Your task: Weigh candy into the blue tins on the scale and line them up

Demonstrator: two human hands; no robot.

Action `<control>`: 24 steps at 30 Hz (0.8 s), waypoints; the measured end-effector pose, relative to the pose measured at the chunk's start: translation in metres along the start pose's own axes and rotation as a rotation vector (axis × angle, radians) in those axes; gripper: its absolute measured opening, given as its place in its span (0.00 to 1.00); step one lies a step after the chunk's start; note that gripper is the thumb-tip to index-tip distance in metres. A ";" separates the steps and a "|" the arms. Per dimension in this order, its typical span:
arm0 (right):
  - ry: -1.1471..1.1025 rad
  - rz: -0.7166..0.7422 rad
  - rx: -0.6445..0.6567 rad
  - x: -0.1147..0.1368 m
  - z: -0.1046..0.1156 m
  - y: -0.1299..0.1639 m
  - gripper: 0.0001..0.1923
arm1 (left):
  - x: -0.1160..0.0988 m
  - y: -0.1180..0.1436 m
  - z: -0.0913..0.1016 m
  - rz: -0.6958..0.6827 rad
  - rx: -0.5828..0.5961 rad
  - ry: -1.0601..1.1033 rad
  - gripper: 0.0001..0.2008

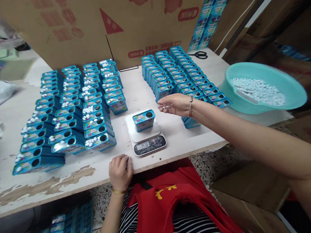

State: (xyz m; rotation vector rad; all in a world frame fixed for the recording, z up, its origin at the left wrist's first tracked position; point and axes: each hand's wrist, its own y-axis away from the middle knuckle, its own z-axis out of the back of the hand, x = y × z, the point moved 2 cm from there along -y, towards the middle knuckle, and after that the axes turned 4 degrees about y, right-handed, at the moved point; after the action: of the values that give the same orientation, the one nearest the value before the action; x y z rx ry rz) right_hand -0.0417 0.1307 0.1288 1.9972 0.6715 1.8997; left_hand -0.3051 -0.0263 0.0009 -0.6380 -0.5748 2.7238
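My right hand [176, 104] hovered just right of the tin [144, 120] on the scale [149, 140], cupped round a few white tablets [164, 107]. My left hand [120, 171] rested clenched and empty on the desk [143, 92] edge. Best to feed tablets singly through the tin's hole — watching the readout.

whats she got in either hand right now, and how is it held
The right hand cups a few small white candies at its fingertips, beside the blue tin on the scale. The left hand holds nothing, resting curled on the table edge.
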 end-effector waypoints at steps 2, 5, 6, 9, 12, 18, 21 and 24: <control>0.038 0.006 -0.017 -0.004 0.006 0.004 0.09 | 0.000 0.000 0.000 0.006 0.005 -0.001 0.04; 0.114 0.091 -0.041 -0.004 0.003 0.007 0.09 | 0.000 0.000 0.000 0.014 0.007 0.001 0.04; 0.149 0.143 -0.041 -0.003 -0.001 0.008 0.09 | 0.000 0.000 0.000 0.014 0.008 0.003 0.04; 0.338 0.345 -0.032 0.003 -0.017 0.010 0.07 | -0.001 -0.001 0.002 0.006 0.004 0.003 0.04; 0.702 0.600 -0.068 0.008 -0.032 0.013 0.04 | -0.002 -0.002 0.002 -0.007 -0.006 -0.006 0.03; 1.123 0.817 -0.111 0.005 -0.046 0.017 0.06 | -0.002 -0.003 0.003 -0.026 -0.017 -0.014 0.02; 1.097 0.898 -0.162 0.010 -0.041 0.019 0.08 | -0.002 -0.003 0.003 -0.015 -0.003 -0.004 0.03; 1.073 0.951 -0.321 0.024 -0.006 0.022 0.08 | -0.002 -0.003 0.003 -0.004 0.003 0.001 0.03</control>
State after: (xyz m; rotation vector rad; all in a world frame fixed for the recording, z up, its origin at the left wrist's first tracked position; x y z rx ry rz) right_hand -0.0447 0.1241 0.1610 0.9729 -0.5402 3.3381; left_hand -0.3045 -0.0255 0.0055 -0.6371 -0.5714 2.7201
